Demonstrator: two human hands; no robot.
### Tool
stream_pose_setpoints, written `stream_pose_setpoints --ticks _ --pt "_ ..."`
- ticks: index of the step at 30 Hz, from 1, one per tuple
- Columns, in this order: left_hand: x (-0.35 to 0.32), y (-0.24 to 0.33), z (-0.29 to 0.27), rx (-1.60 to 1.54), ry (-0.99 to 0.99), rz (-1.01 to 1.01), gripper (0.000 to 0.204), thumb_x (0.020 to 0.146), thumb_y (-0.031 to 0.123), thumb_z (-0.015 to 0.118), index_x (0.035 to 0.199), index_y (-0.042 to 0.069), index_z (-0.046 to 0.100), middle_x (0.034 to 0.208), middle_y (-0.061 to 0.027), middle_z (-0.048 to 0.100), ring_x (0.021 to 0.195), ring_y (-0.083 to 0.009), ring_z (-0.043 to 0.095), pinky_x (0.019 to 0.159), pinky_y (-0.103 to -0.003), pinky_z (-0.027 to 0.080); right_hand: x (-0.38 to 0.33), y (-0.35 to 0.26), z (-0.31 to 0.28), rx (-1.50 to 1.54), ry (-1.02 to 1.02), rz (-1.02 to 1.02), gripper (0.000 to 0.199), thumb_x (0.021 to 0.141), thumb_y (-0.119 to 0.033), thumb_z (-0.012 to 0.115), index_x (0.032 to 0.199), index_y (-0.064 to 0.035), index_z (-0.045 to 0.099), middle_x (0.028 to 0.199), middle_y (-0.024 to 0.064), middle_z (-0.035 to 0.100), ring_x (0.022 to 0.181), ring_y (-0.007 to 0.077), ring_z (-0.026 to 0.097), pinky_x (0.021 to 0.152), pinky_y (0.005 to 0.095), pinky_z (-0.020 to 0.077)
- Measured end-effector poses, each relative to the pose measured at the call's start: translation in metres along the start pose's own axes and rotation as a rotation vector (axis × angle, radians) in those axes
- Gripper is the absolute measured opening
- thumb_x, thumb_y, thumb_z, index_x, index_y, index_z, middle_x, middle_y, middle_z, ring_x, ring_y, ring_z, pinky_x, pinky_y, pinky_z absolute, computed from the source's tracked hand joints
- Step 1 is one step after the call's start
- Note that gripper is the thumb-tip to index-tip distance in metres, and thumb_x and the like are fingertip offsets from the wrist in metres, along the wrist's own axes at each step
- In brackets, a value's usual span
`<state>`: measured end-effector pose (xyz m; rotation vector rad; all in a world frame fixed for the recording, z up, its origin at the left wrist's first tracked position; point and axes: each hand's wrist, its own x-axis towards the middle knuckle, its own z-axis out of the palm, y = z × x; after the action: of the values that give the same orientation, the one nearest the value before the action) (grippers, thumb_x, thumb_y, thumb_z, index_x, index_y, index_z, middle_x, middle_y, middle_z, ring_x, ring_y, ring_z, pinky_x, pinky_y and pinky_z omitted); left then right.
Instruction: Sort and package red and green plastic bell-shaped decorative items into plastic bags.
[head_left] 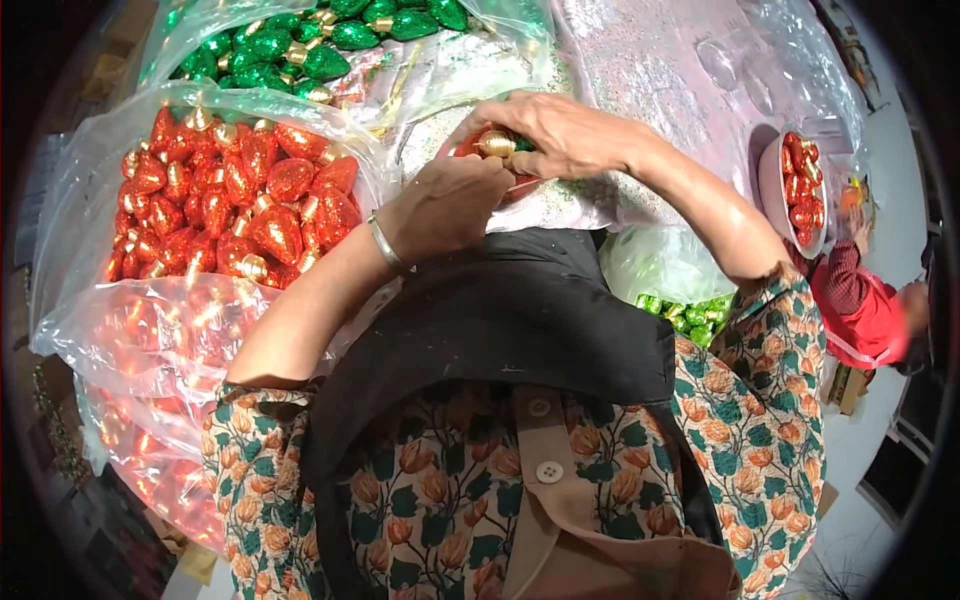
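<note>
Over the near side of the table, my two hands meet above a small red-rimmed container [522, 186], mostly covered by them. A bulb-shaped glitter ornament with a gold cap [495, 143] shows between my fingers; a bit of green shows beside the cap, but its body is largely hidden. My right hand [560, 135] arches over from the right, its fingers curled around the ornament. My left hand [455, 198], with a bracelet at the wrist, is closed against it from below; its fingertips are hidden, so what they pinch cannot be seen.
Left of my hands lies a clear plastic bag of red glitter bulbs [235, 190]. Green bulbs [325, 60] fill another bag at the far left. A pink tub [772, 190] of red bulbs stands right, near a person in red [865, 310]. Bright green pieces [690, 315] sit by my right elbow.
</note>
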<state>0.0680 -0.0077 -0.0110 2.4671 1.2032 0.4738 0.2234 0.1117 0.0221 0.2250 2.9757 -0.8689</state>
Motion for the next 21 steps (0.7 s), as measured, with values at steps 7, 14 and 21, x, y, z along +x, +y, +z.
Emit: stream_pose_setpoints --ticks 7,14,21 --pt "-0.001 -0.002 0.002 -0.122 -0.001 -0.034 0.011 0.076 0.003 0.047 0.083 -0.001 0.053 0.078 -0.0147 0.054 0.074 -0.0319 0.057 0.065 -0.039 0.045 -0.013 -0.019 0.003 -0.015 0.412 0.016 0.021 0.078 -0.012 0.063 0.096 -0.0034 0.056 0.090 0.0108 0.056 0.089 0.0263 0.055 0.076 0.0353 0.0469" --pt "-0.004 -0.007 -0.001 -0.056 0.105 0.013 0.015 0.077 0.003 0.046 0.088 -0.003 0.055 0.079 -0.0156 0.054 0.075 -0.0326 0.057 0.064 -0.039 0.044 -0.016 -0.031 0.007 -0.509 0.249 0.288 0.013 0.074 -0.007 0.059 0.084 0.0007 0.054 0.083 0.0139 0.062 0.085 0.0280 0.060 0.070 0.0348 0.0489" --pt "-0.004 -0.011 0.004 -0.059 0.059 0.035 0.017 0.079 0.006 0.046 0.090 -0.003 0.056 0.080 -0.0146 0.054 0.075 -0.0312 0.056 0.067 -0.039 0.043 -0.010 -0.054 -0.018 -0.402 0.095 0.392 0.008 0.073 -0.007 0.053 0.077 -0.0002 0.056 0.071 0.0154 0.063 0.071 0.0320 0.063 0.065 0.0403 0.0504"
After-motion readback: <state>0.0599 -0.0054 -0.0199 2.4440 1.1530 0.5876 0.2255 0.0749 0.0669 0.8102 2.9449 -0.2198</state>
